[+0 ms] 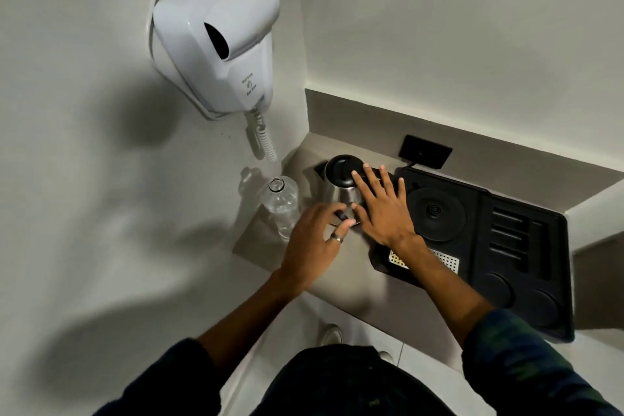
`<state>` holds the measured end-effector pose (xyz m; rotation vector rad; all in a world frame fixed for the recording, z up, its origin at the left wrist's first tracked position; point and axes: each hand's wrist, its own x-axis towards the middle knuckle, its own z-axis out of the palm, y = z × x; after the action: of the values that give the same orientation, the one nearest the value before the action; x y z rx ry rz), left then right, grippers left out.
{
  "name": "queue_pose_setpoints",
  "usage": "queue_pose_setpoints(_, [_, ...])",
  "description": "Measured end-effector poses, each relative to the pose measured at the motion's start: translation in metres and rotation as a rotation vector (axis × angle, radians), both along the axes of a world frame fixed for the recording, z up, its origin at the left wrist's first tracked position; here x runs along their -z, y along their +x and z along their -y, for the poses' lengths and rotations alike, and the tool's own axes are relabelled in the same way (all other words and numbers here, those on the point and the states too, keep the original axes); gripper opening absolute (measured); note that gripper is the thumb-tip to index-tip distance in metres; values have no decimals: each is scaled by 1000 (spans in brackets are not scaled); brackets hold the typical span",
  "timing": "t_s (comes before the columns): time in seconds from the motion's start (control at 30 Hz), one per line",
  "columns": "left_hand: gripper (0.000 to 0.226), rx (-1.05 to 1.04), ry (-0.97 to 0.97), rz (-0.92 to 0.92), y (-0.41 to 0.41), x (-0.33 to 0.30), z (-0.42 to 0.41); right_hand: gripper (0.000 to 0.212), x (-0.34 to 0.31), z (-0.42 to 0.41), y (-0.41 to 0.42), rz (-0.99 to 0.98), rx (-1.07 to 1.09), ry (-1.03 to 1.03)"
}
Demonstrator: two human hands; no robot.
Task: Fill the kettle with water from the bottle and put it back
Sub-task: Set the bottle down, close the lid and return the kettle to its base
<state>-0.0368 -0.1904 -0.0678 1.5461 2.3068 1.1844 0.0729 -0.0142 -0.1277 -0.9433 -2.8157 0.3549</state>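
Right hand [381,209] is laid flat, fingers spread, against the side of the steel kettle with black lid [342,184]; its grip is open, nothing clasped. Left hand [314,246], ringed, is curled at the kettle's base, thumb and forefinger pinched on a small dark part; what is held cannot be told. Kettle stands upright on the grey table [354,267], lid shut, off its round black base [435,211] on the black tray [526,263]. Clear uncapped plastic bottle [280,203] stands upright just left. Print on the white wall-mounted hairdryer [216,34] is unreadable.

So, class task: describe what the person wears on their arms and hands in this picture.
Both forearms are bare, with dark sleeves pushed up near the elbows; the right sleeve shows a dark blue-green check. The left hand wears a silver ring on one finger. The right hand wears nothing visible.
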Motion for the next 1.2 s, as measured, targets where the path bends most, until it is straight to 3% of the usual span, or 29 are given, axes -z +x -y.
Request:
queue_pose_setpoints(0.13, [26, -398, 354, 135, -26, -48, 19, 68, -2, -2, 1, 1, 6, -1])
queue_pose_setpoints(0.23, [32, -512, 277, 218, -53, -48, 21, 69, -5, -3, 0, 3, 1, -6])
queue_pose_setpoints(0.37, [43, -473, 71, 208, -70, -30, 19, 69, -7, -5, 0, 0, -3, -13])
queue_pose_setpoints(0.53, [16, -393, -75, -11, -80, -43, 16, 66, -13, -12, -1, -35, 11, -50])
queue_pose_setpoints(0.67, [14, -382, -127, -36, -85, -56, 20, 60, -22, -21, -10, -81, 37, -90])
queue_pose_setpoints(0.8, [62, -359, -84, 120, -79, -50, 21, 55, -30, -39, -17, -83, 112, -267])
queue_pose_setpoints(0.9, [99, -303, -53, 28, -62, -38, 18, 38, -38, -52, -20, -46, 146, -358])
queue_pose_setpoints(1.03, [98, -218, 36, -255, -38, -32, -1, 24, -47, -56, -21, -108, 209, -374])
queue_pose_setpoints(1.2, [88, -57, 82, -384, -33, -28, -51, 18, -78, -66, 0, -260, 291, -340])
